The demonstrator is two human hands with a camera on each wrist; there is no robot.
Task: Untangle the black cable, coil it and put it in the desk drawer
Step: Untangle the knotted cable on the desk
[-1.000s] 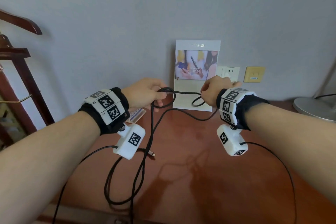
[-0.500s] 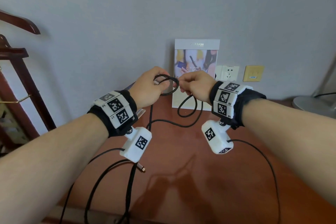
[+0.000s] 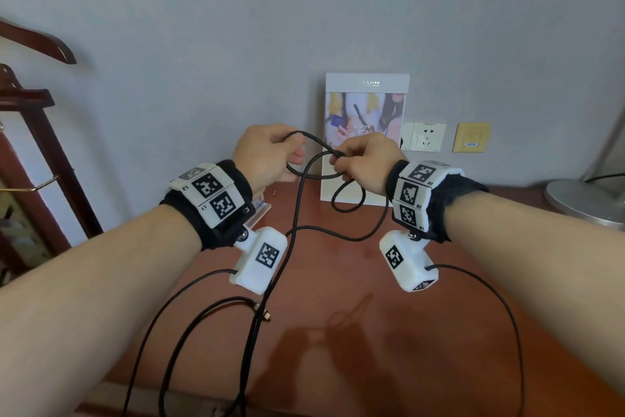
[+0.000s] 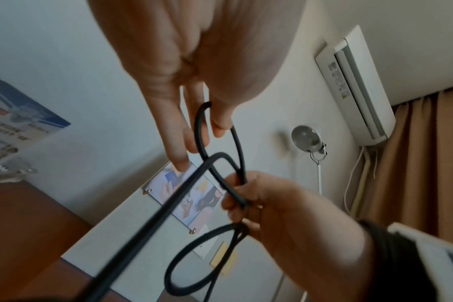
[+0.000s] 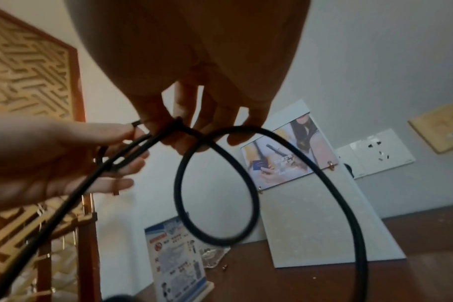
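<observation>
The black cable (image 3: 297, 207) is held up above the red-brown desk (image 3: 338, 349) by both hands. My left hand (image 3: 294, 154) pinches the top of a small loop (image 4: 202, 126) between thumb and fingers. Close to its right, my right hand (image 3: 338, 163) grips the point where the strands cross (image 5: 180, 125). A second loop (image 5: 215, 183) hangs below the right hand. The remaining cable drops between my wrists to the desk and over its front edge. One metal-tipped end (image 3: 267, 316) lies on the desk. No drawer is in view.
A white display card (image 3: 367, 105) leans on the wall behind the hands, with wall sockets (image 3: 426, 137) and a yellow plate (image 3: 471, 137) to its right. A lamp base (image 3: 588, 203) sits at far right, a wooden rack (image 3: 40, 132) at left. Thin camera leads trail from both wrists.
The hands were apart with cable stretched between them. They have come close together, and the slack now forms a small loop between them and a second below the right hand.
</observation>
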